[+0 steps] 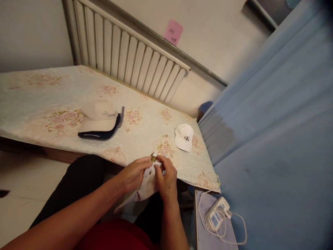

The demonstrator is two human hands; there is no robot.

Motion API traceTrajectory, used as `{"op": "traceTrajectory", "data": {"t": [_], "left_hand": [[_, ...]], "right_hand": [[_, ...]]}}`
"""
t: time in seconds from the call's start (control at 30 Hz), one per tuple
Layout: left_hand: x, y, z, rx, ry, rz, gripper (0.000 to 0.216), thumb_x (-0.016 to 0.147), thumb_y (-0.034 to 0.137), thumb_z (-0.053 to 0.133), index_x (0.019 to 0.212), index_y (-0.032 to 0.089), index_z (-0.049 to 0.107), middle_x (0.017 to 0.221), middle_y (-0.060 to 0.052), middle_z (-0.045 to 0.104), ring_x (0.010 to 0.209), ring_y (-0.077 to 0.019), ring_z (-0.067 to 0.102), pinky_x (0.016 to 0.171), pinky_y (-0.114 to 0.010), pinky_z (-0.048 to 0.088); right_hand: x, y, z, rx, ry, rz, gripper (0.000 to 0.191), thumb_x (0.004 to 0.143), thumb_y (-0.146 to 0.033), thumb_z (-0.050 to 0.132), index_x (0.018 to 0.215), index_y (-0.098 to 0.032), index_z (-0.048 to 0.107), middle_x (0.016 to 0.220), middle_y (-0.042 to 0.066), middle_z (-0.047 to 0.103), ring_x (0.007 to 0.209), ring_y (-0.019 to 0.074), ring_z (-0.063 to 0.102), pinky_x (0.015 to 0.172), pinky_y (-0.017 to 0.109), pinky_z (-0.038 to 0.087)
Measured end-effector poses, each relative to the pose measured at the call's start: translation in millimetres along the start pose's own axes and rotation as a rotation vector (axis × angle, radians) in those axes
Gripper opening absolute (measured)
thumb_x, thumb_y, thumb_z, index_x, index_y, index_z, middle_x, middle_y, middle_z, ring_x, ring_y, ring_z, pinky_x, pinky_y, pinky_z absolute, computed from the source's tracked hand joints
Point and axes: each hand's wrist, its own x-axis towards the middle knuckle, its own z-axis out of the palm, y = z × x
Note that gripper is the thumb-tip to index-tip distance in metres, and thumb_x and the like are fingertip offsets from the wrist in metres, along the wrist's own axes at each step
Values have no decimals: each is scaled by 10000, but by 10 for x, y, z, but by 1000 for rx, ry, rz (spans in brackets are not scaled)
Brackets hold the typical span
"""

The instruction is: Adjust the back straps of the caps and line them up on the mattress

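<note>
Both my hands hold a pale beige cap over my lap, at the near edge of a mattress. My left hand pinches the cap's back strap by its small brass buckle. My right hand is closed on the strap just right of the buckle. The cap's brim hangs down towards my legs. On the mattress a beige cap lies on top of a dark navy cap. A white cap with a black logo lies further right.
The floral mattress reaches a white radiator on the far wall, with a pink note above it. A blue curtain hangs on the right. Below it a white power strip with its cord rests on a grey board.
</note>
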Motion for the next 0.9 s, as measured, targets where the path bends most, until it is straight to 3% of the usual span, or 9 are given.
{"op": "traceTrajectory", "data": {"t": [0.27,0.43,0.67,0.9], "left_hand": [[-23,-51,-104,30,-83,-48,240,826,210,667,1049,121,665,983,-123,709,861,-197,678,796,-296,492],[22,-92,-277,-35,-176,-71,228,878,254,627,1074,143,663,1028,-115,691,875,-185,659,790,-289,480],[48,-132,-420,-9,-226,-116,332,842,256,686,1157,161,644,1027,-104,685,876,-175,650,800,-280,460],[37,-120,-442,70,-161,-237,295,732,344,797,885,103,720,790,-72,692,667,-132,601,651,-232,429]], "right_hand": [[-11,56,-15,121,-28,201,279,767,-171,584,1027,-204,681,878,12,652,729,155,565,720,279,465],[7,64,-14,486,-75,380,231,722,-255,647,948,-205,645,747,-32,580,573,105,472,548,225,400],[-3,128,14,702,-116,421,237,687,-257,711,902,-200,629,683,-45,568,566,95,482,547,213,378],[4,156,26,711,-97,425,254,665,-269,725,890,-199,630,665,-37,589,552,100,500,531,217,401]]}}
